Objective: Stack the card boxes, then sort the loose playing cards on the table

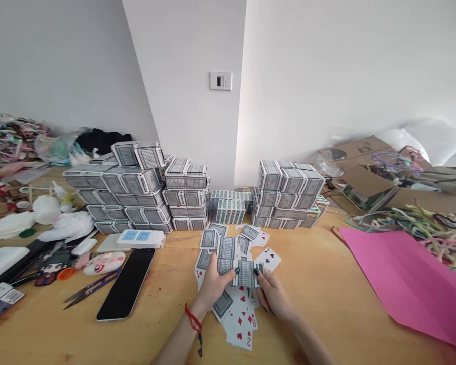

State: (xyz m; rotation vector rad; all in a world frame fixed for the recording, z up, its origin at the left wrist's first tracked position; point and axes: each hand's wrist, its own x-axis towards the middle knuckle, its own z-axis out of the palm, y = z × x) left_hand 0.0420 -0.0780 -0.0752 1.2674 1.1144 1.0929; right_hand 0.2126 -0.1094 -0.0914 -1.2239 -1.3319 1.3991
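The left hand [214, 285] and right hand [274, 295] grip grey-backed cards [246, 274] over scattered cards [240, 338] at the bench's [315, 284] middle; stacked card blocks [140, 181] stand at far left and right.

Scene brightly, diffusely lit; light direction not readable. Smooth white right wall [349, 76] brightly washed, smooth grey left wall [61, 61] dimmer. Faint shadows softly cast. Multicoloured fuzzy strands [421, 238], far right, blurred, stretched by wide-angle distortion; grey-patterned rectangular playing cards [246, 275] rendered clearer.
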